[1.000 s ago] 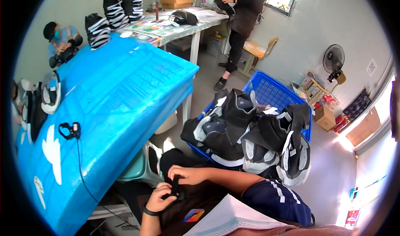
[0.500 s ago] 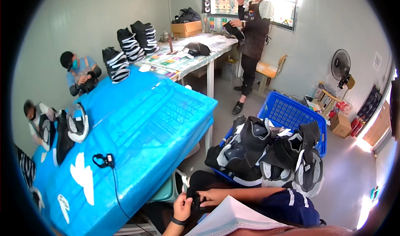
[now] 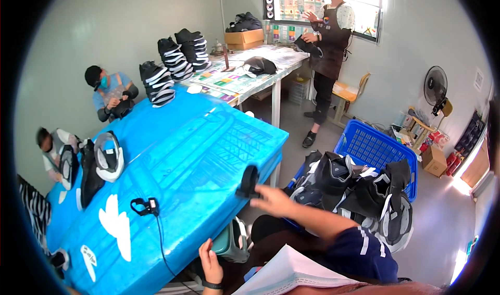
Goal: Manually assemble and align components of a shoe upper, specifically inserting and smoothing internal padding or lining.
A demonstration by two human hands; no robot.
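Observation:
My right hand (image 3: 274, 201) reaches out over the near edge of the blue-covered table (image 3: 208, 154), gripping a black looped strap (image 3: 249, 179) with a darker block at its base; motion blurs its details. Lower down, beside the table's edge, my left hand (image 3: 211, 264) is raised with its fingers stretched and nothing in them. It wears a black wristband (image 3: 212, 284). On the tabletop lies a similar black strap with a small box (image 3: 145, 206) and a cable running off the near edge. White flat cut pieces (image 3: 116, 226) lie to its left.
A blue crate (image 3: 376, 141) full of black-and-grey shoe uppers (image 3: 333, 178) stands at my right. Stacked uppers (image 3: 157, 84) and standing shoe pieces (image 3: 109, 157) occupy the table. Two people sit across it; another person (image 3: 328, 45) stands by the far worktable (image 3: 234, 81). A green stool (image 3: 232, 240) sits below the edge.
My right hand has lifted the black strap away from my left hand and up toward the table. My left hand has let go and opened. The view has shifted slightly.

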